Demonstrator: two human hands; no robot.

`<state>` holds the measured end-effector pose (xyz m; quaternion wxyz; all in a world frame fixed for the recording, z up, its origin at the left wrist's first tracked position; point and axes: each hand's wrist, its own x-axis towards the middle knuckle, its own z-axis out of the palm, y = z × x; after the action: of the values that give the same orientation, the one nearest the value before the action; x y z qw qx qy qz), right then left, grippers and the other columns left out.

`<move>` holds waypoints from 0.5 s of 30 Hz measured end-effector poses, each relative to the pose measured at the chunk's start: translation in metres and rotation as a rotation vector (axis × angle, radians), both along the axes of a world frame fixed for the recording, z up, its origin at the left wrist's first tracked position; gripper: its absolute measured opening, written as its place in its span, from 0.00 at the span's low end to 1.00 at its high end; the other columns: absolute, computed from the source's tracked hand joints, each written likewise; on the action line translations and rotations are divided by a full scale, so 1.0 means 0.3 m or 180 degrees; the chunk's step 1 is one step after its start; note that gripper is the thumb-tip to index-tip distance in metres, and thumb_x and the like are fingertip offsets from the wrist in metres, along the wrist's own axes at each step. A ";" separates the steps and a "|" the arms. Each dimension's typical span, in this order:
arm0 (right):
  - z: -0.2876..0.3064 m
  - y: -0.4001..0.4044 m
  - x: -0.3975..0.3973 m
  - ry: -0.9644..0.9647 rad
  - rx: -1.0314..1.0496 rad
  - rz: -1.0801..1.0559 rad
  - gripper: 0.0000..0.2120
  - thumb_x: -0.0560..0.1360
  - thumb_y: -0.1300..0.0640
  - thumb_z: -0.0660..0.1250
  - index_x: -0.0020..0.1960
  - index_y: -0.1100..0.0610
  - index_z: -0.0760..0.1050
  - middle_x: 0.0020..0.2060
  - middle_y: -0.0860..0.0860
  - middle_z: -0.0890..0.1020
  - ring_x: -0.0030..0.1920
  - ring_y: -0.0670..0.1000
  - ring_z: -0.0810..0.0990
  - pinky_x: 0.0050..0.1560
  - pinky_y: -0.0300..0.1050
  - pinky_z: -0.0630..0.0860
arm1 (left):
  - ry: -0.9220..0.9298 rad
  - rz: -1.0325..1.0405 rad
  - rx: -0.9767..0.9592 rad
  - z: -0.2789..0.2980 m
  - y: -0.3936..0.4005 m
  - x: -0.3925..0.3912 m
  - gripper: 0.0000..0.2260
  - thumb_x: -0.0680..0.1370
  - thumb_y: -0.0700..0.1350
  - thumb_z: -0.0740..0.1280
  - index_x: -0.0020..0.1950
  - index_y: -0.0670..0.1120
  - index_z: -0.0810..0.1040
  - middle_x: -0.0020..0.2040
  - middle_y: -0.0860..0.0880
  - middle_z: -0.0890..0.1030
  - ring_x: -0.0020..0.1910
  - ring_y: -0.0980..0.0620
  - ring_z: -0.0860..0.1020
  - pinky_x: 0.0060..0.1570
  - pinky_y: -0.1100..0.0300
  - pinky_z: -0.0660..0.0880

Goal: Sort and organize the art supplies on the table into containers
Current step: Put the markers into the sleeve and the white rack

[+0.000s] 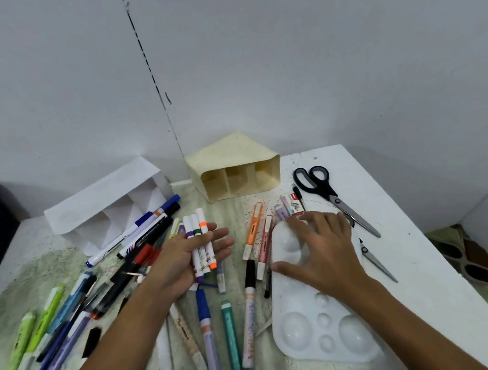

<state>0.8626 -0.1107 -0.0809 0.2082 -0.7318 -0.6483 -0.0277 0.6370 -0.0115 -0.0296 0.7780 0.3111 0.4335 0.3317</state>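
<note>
Markers (pixel 200 243), three, lie across left hand (pixel 184 257) mid-frame, palm up, grip loose, likely gathered as a set for cream organizer (pixel 235 170) behind. Right hand (pixel 322 252) spread flat, steadying palette (pixel 315 328).

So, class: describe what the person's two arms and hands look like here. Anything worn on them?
Both forearms are bare as far as the picture's bottom edge: no sleeves or gloves visible. The left hand and right hand show no rings, and neither wrist shows a watch, bracelet or marking. Fingernails look short and unpainted.
</note>
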 end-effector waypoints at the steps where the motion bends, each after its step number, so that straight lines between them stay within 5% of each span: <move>1: 0.002 0.003 0.001 0.0051 0.0065 0.0013 0.43 0.65 0.21 0.54 0.66 0.50 0.74 0.55 0.53 0.77 0.56 0.58 0.74 0.61 0.63 0.66 | -0.0001 -0.0018 0.0013 0.003 0.001 0.002 0.09 0.79 0.32 0.59 0.57 0.35 0.74 0.50 0.37 0.83 0.43 0.43 0.84 0.38 0.54 0.82; 6: 0.033 0.039 -0.002 0.0232 0.0018 0.0324 0.35 0.66 0.26 0.59 0.62 0.48 0.78 0.49 0.50 0.77 0.51 0.55 0.75 0.51 0.53 0.68 | -0.0059 -0.0041 0.0111 0.027 0.004 -0.013 0.09 0.79 0.33 0.60 0.57 0.36 0.74 0.52 0.37 0.83 0.44 0.43 0.84 0.40 0.53 0.82; 11: 0.093 0.115 -0.013 0.0739 -0.0720 0.0790 0.38 0.64 0.25 0.57 0.67 0.43 0.74 0.48 0.45 0.72 0.54 0.49 0.69 0.58 0.49 0.67 | -0.0163 0.0031 0.0203 0.056 0.010 -0.061 0.14 0.73 0.35 0.63 0.59 0.35 0.74 0.51 0.37 0.83 0.45 0.42 0.84 0.41 0.53 0.82; 15: 0.163 0.207 -0.061 0.0724 -0.0807 0.1059 0.32 0.70 0.33 0.66 0.70 0.44 0.70 0.48 0.47 0.70 0.52 0.49 0.68 0.58 0.49 0.68 | -0.0163 0.0098 0.0302 0.082 0.012 -0.100 0.10 0.78 0.33 0.61 0.58 0.35 0.74 0.50 0.37 0.83 0.46 0.42 0.84 0.40 0.53 0.82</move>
<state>0.8444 -0.0487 -0.0320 0.1880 -0.6336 -0.7306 0.1712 0.6071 -0.0079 -0.0049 0.7681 0.3322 0.4019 0.3716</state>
